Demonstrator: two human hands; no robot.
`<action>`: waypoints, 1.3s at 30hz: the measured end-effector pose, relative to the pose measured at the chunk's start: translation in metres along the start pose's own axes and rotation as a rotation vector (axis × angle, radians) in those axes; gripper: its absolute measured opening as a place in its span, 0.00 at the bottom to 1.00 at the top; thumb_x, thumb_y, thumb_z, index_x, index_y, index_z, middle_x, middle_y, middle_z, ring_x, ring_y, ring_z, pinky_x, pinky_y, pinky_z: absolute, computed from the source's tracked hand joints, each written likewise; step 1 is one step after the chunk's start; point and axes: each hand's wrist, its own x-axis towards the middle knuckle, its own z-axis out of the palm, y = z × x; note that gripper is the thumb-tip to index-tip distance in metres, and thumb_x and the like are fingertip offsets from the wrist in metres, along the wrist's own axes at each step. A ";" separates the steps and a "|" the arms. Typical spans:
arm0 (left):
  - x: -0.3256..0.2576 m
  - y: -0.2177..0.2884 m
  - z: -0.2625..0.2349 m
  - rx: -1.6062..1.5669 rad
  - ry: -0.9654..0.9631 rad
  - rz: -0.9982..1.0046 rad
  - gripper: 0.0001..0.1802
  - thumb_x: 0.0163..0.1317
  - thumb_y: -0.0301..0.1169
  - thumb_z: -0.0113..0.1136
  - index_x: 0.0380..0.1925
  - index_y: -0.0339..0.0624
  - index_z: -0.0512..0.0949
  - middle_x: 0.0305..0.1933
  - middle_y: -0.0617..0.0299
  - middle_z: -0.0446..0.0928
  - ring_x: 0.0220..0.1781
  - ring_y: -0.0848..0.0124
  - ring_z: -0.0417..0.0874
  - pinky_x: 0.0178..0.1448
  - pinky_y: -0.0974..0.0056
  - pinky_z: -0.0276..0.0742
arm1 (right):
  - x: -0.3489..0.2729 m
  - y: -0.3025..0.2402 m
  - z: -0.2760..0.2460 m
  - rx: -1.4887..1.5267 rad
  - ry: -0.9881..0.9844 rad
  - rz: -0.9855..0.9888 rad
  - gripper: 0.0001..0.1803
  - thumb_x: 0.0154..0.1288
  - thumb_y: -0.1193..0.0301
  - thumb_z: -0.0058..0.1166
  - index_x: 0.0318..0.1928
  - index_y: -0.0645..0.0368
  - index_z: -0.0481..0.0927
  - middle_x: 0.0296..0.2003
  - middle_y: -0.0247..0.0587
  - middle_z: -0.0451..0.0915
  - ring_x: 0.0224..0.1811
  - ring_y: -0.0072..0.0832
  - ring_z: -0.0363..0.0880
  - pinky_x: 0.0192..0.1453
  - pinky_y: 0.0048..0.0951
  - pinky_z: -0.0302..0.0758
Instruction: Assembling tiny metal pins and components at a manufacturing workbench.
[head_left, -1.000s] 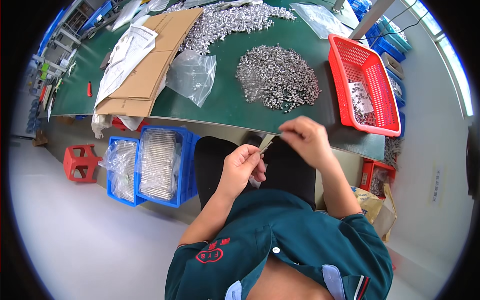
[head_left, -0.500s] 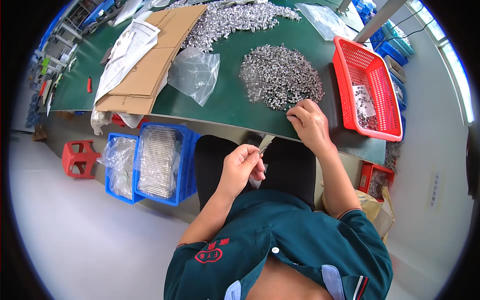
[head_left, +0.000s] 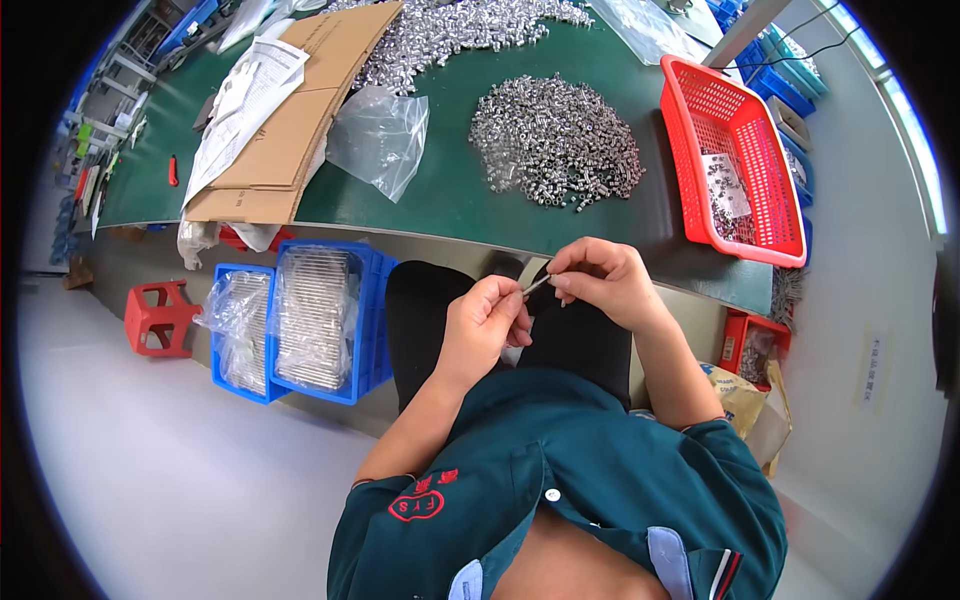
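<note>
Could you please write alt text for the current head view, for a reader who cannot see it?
A person's left hand pinches a thin metal rod, the right hand at its far end, in front of a green table. On the table lie a mound of small metal parts, a red basket and flat cardboard.

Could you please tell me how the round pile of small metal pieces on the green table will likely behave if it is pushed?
The metal pieces would probably scatter, because they lie loose in a heap. Some may slide or roll, since many look short and rounded and the table looks smooth.
</note>
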 end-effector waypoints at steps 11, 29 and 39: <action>-0.005 0.003 0.001 0.068 -0.014 0.014 0.05 0.67 0.24 0.49 0.35 0.34 0.74 0.24 0.62 0.76 0.22 0.77 0.79 0.27 0.73 0.75 | -0.010 -0.020 0.007 -0.442 0.017 -0.154 0.06 0.54 0.83 0.59 0.33 0.65 0.78 0.28 0.36 0.78 0.27 0.21 0.78 0.31 0.21 0.74; -0.007 0.007 -0.001 0.029 -0.065 0.029 0.05 0.67 0.25 0.49 0.35 0.35 0.74 0.23 0.62 0.76 0.21 0.77 0.78 0.26 0.74 0.73 | -0.018 -0.028 0.015 -0.473 0.098 -0.168 0.08 0.53 0.81 0.62 0.35 0.64 0.80 0.27 0.37 0.80 0.28 0.18 0.77 0.32 0.22 0.73; -0.006 0.007 -0.005 -0.060 -0.139 -0.060 0.06 0.68 0.27 0.49 0.35 0.36 0.73 0.23 0.62 0.76 0.20 0.76 0.78 0.24 0.73 0.73 | -0.013 -0.022 0.009 -0.609 -0.037 -0.419 0.08 0.50 0.81 0.63 0.32 0.63 0.80 0.28 0.39 0.80 0.29 0.25 0.80 0.32 0.25 0.75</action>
